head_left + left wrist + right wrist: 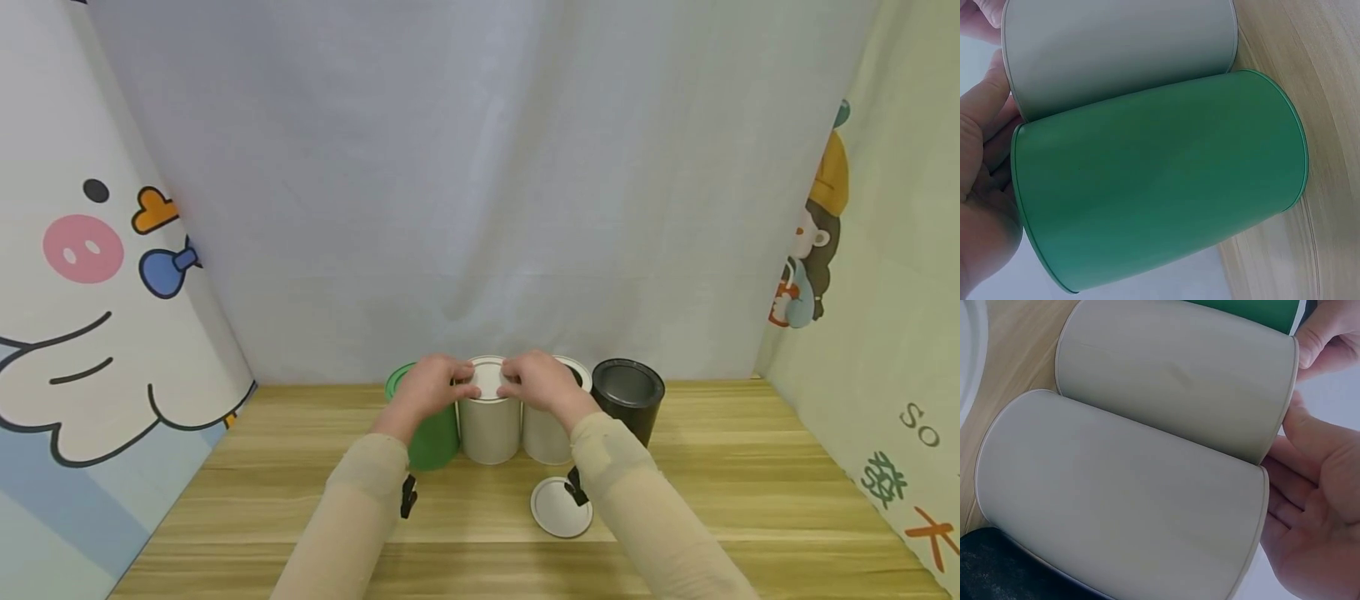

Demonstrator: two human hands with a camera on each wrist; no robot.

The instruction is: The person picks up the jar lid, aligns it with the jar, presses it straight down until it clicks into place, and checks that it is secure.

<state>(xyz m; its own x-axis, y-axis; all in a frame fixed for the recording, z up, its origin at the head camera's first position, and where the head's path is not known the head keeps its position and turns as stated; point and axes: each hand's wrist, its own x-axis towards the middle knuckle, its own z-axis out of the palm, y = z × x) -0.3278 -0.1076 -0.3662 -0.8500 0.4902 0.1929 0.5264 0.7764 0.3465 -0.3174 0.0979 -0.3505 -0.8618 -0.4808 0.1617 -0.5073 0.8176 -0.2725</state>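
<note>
Four stand on our table [757, 475]: the white can [490, 435], a green can [437, 442] just left of it, an open can [544, 435] and a black can [628, 384] to its right. Our left hand [435, 385] and right hand [542, 380] touch the white can's lid [488, 381], thumbs and fingers apart; whether they pinch it, we cannot tell. Working its rim seems our step, next wanting even effort; a loose lid [558, 510] lies in front of the white can.

Smooth matt white can [490, 429], wood-grain tabletop [472, 542], cloth backdrop [480, 183]
</note>
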